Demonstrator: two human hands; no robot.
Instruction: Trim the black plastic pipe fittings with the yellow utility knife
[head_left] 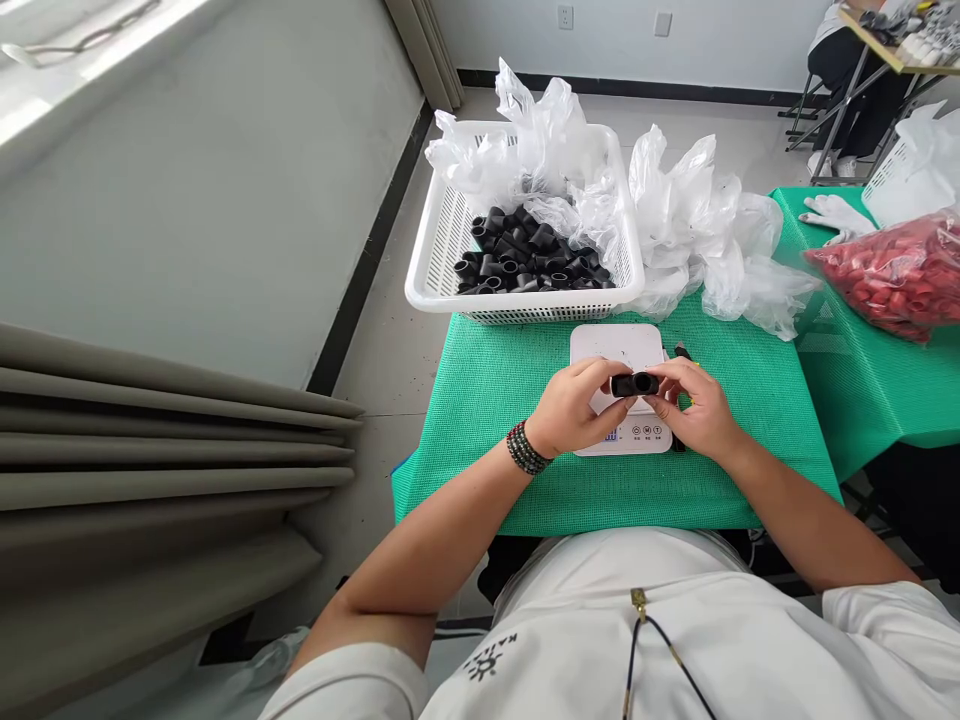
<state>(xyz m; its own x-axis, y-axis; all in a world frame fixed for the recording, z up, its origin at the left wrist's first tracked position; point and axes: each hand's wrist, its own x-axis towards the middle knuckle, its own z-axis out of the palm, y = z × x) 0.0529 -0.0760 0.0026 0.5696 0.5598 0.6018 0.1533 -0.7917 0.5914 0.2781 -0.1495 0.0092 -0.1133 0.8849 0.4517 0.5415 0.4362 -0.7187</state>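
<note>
Pinching a black pipe fitting (634, 385) over a white scale (622, 341), with the fingertips of the left hand (577, 408) closed on its left end and those of the right hand (694, 405) closed on its right. Covering the middle of the scale and part of its display with both hands, and partly hiding a dark object (682, 350) beside it. Facing a white basket (525, 303) just beyond, loaded with black fittings (517, 255) and, over their far side, crumpled clear bags (551, 130). Seeing more clear plastic (675, 215) heaped right of the basket, plus a white glove (838, 215) and a bag of red pieces (892, 275) farther right on green cloth (847, 390). Holding the fitting's long axis roughly left to right, across the body. Presenting a round opening, near the right fingertips, back toward the chest.
</note>
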